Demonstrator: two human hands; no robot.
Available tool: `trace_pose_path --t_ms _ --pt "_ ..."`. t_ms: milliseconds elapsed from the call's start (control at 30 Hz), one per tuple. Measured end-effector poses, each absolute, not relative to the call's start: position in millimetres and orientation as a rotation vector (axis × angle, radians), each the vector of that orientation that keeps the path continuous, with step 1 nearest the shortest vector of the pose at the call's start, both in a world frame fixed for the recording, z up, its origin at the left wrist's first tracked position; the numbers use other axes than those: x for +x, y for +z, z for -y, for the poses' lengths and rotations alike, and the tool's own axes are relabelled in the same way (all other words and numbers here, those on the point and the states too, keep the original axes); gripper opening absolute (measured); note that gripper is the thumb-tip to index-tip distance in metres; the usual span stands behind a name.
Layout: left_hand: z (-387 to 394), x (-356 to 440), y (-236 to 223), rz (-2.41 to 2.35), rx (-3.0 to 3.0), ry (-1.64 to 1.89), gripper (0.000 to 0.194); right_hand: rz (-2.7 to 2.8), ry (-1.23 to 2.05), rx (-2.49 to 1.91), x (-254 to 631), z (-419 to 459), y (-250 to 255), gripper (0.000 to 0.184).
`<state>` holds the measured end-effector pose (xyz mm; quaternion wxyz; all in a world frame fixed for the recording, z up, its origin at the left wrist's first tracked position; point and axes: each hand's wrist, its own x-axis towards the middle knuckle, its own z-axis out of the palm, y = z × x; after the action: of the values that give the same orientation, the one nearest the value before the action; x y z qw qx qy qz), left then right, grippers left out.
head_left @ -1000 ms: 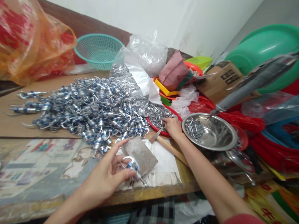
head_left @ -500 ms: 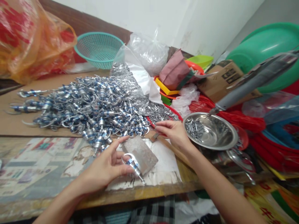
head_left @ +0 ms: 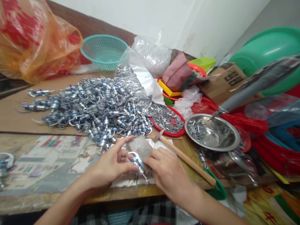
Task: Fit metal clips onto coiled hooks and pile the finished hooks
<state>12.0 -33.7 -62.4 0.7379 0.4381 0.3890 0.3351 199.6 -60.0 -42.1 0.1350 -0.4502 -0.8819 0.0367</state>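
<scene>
My left hand (head_left: pixel 110 162) is closed on a small silver hook fitting (head_left: pixel 138 165) with blue bands, its curved end up and its thin end pointing down right. Fingers pinched, my right hand (head_left: pixel 168 170) meets the fitting's right side; whatever lies between those fingertips is hidden. Beneath both hands is a grey metal block (head_left: pixel 140 146), partly covered by them. A hammer (head_left: pixel 187 159) with a wooden handle lies just right of my right hand, its head near the block. Behind the block spreads a large pile of similar hook fittings (head_left: pixel 93 106).
Small flat metal pieces fill a red tray (head_left: pixel 184 132). A steel bowl (head_left: pixel 215 137) with metal pins stands right of it, a grey-handled tool above its rim. A turquoise basket (head_left: pixel 105 50), an orange bag (head_left: pixel 39 47) and a green basin (head_left: pixel 269 56) stand behind.
My right hand has moved from beside the red tray down left to the fitting, uncovering the tray and the hammer's handle. My left hand keeps the fitting over the block.
</scene>
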Motion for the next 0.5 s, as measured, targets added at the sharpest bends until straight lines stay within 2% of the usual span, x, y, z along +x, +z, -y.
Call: trace_pose_path --t_ms 67,133,367,433,500 --pt "34 12 -64 -0.867 0.955 0.729 0.085 2.58 0.041 -1.383 200 60 -38 0.024" --pt "33 11 -65 -0.868 0.954 0.72 0.087 2.51 0.129 -1.421 202 57 -35 0.026" --pt "31 10 -69 -0.817 1.0 0.708 0.084 1.912 1.032 -1.44 198 40 -29 0.01" --pt "31 10 -69 -0.82 1.009 0.707 0.085 1.875 1.181 -1.413 194 36 -31 0.011" --pt "31 10 -68 -0.829 1.017 0.708 0.087 1.957 1.176 -1.373 190 31 -35 0.011"
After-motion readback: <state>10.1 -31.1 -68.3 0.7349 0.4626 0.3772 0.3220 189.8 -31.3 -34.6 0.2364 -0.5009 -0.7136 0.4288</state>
